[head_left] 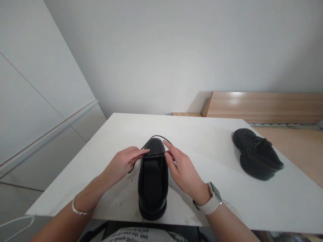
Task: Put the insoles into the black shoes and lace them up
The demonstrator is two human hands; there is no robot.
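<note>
Layout on the table (202, 144), relative to the near shoe (153, 179).
Around its far end, lace (156, 135); left of it, left hand (124, 160); right, right hand (183, 171) and, well apart, second shoe (254, 154); behind, wall (161, 60).

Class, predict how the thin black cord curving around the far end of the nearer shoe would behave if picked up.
The cord is probably floppy, given its loose curve around the nearer shoe. It looks thin, so it is likely light. It might snag on the right hand, since it passes close to those fingers.
</note>
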